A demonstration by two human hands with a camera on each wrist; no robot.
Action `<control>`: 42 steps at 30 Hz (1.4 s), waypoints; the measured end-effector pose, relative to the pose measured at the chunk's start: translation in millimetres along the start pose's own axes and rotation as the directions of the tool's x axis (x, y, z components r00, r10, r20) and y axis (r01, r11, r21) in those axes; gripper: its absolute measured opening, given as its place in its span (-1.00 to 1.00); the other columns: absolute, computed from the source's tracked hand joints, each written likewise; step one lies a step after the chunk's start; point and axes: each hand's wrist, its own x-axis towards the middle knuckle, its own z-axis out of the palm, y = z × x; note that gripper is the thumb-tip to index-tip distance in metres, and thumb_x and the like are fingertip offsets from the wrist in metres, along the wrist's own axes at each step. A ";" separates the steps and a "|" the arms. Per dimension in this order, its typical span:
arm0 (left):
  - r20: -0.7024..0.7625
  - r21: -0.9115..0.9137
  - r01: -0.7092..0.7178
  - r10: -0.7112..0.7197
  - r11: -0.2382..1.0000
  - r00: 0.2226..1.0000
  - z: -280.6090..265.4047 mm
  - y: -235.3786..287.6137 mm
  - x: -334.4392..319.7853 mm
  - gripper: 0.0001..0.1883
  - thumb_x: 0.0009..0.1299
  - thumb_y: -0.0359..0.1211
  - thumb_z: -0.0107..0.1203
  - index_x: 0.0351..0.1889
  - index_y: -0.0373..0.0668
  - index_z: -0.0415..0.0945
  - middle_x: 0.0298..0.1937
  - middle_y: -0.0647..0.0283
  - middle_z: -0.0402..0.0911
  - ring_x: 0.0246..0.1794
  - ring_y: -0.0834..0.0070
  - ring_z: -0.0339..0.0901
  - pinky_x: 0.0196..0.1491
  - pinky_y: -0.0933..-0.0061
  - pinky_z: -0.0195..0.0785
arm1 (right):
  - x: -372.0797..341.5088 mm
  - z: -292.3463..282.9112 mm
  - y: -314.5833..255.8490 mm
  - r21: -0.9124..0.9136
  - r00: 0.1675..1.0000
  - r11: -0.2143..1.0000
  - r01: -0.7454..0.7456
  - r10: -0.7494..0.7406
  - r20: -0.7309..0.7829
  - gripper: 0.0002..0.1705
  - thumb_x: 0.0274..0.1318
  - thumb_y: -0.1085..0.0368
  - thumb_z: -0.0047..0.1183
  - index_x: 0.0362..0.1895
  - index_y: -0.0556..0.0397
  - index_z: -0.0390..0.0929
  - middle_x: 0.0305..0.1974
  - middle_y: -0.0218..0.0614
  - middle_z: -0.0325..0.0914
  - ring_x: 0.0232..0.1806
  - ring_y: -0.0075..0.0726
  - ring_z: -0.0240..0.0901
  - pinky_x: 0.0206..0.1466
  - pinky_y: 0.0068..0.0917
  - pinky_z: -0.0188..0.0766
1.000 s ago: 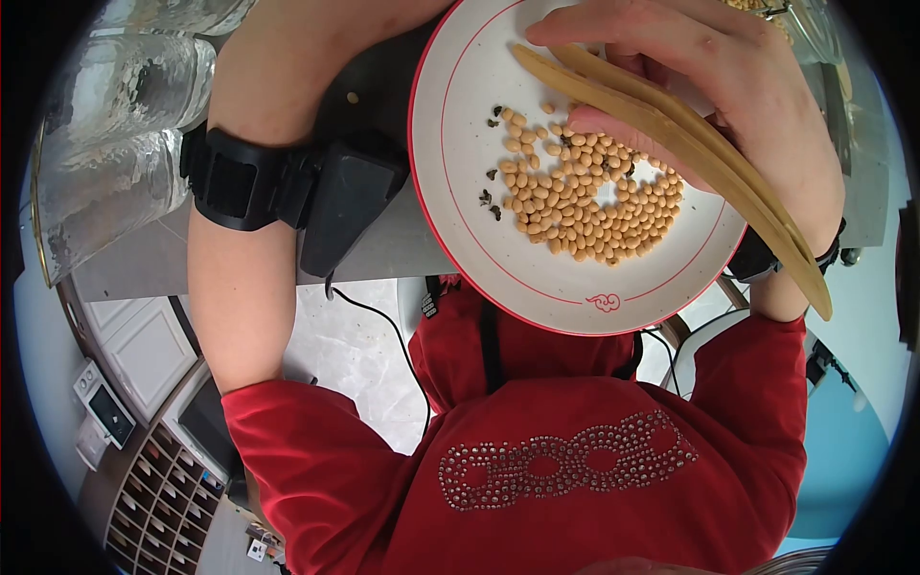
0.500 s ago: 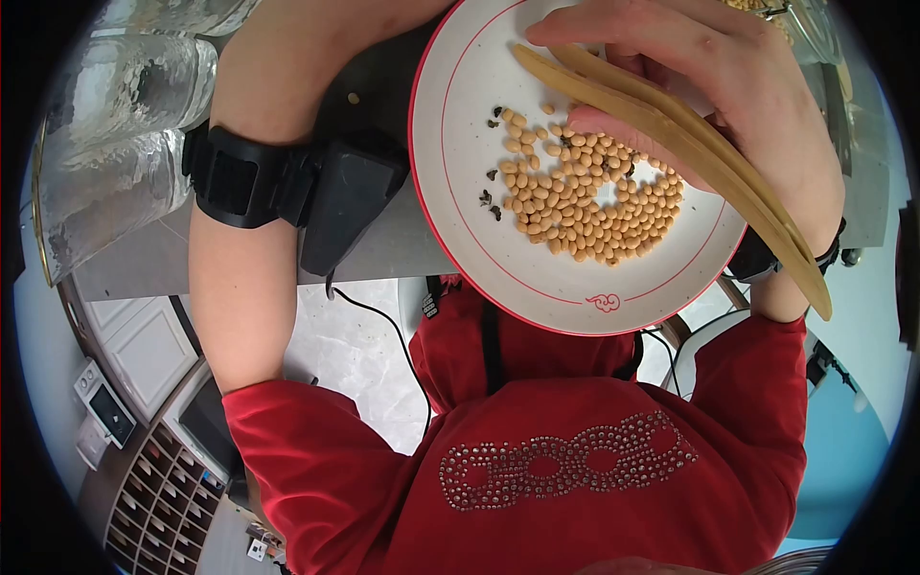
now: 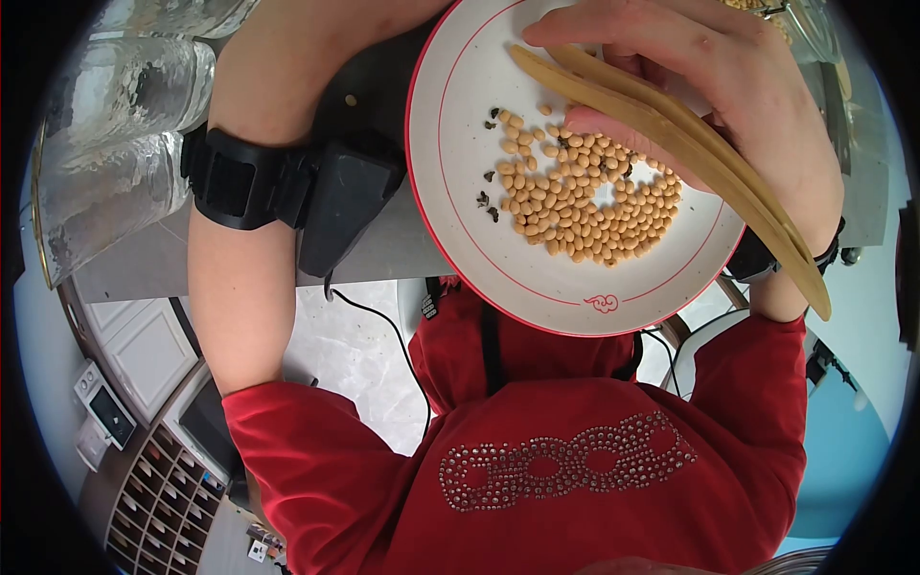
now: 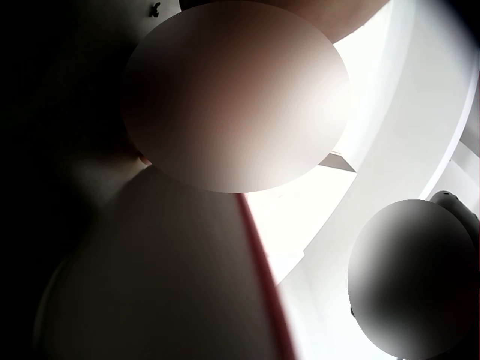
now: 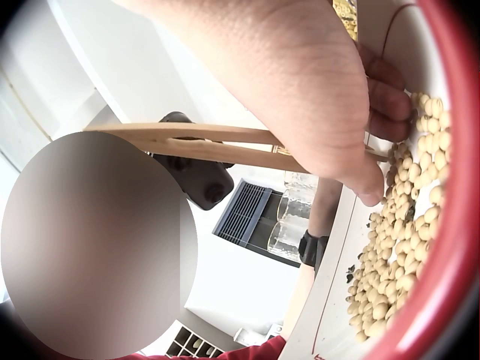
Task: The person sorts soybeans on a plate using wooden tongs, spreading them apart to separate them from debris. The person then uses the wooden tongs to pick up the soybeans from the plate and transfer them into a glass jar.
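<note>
A white plate with a red rim spans the upper middle of the head view, reaching out past the front edge of the grey table. Pale soybeans lie gathered on it, with several small dark bits to their left. My right hand holds bamboo tongs over the plate's right side, the tips towards the upper left. In the right wrist view the thumb is close over the soybeans. My left arm runs up left of the plate; its hand is out of sight beyond the frame's top.
Ribbed clear glass containers stand at the left. A single bean lies on the dark grey table. At the upper right is a glass jar with yellowish contents. A black cable hangs below the left wrist device.
The plate and its beans have shifted very slightly left. My right hand keeps nearly the same pose with the tongs.
</note>
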 end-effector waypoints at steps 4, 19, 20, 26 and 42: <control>-0.011 -0.045 -0.030 0.030 0.999 1.000 1.9 -5.4 -2.2 -0.64 0.57 -0.24 0.11 -0.34 -0.40 0.47 -0.55 -0.06 0.43 -0.58 0.18 0.33 -0.42 0.27 0.22 | 1.1 -3.1 -4.2 0.004 1.000 1.000 -0.016 0.016 0.006 -0.59 0.17 0.24 0.26 0.11 0.04 0.67 -0.17 -0.13 0.70 -0.26 -0.06 0.70 -0.24 -0.35 0.68; -0.031 -0.063 -0.108 0.106 0.992 0.994 1.0 -5.7 -2.2 -0.64 0.57 -0.25 0.11 -0.34 -0.40 0.46 -0.55 -0.06 0.41 -0.59 0.20 0.30 -0.43 0.26 0.21 | -0.4 0.3 -0.9 -0.007 1.000 1.000 -0.014 0.014 -0.002 -0.60 0.16 0.28 0.25 0.11 0.02 0.68 -0.12 -0.14 0.70 -0.23 -0.07 0.71 -0.21 -0.35 0.70; -0.032 -0.025 -0.130 0.129 0.991 0.991 0.5 -6.3 -1.7 -0.64 0.57 -0.24 0.11 -0.34 -0.40 0.46 -0.55 -0.05 0.41 -0.59 0.22 0.31 -0.43 0.27 0.21 | -1.1 0.3 -1.0 -0.009 1.000 1.000 -0.021 0.021 0.005 -0.59 0.15 0.28 0.25 0.11 0.02 0.68 -0.12 -0.14 0.70 -0.23 -0.07 0.71 -0.21 -0.34 0.69; 0.003 -0.001 0.002 -0.002 1.000 1.000 0.3 -0.1 0.9 -0.64 0.57 -0.24 0.11 -0.34 -0.40 0.47 -0.54 -0.06 0.44 -0.58 0.21 0.34 -0.42 0.26 0.22 | -1.4 -2.8 -4.6 -0.049 0.997 0.997 -0.058 0.061 0.058 -0.58 0.16 0.25 0.25 0.11 0.05 0.67 -0.12 -0.11 0.69 -0.24 -0.04 0.71 -0.22 -0.33 0.68; -0.044 -0.028 -0.170 0.168 0.985 0.985 0.1 -4.1 -4.2 -0.65 0.57 -0.25 0.10 -0.32 -0.41 0.46 -0.51 -0.10 0.44 -0.54 0.09 0.34 -0.39 0.23 0.25 | 6.6 -12.1 -16.1 -0.052 0.997 0.997 0.053 -0.050 0.052 -0.56 0.16 0.22 0.32 0.10 0.11 0.65 -0.30 -0.15 0.63 -0.36 -0.09 0.64 -0.33 -0.30 0.62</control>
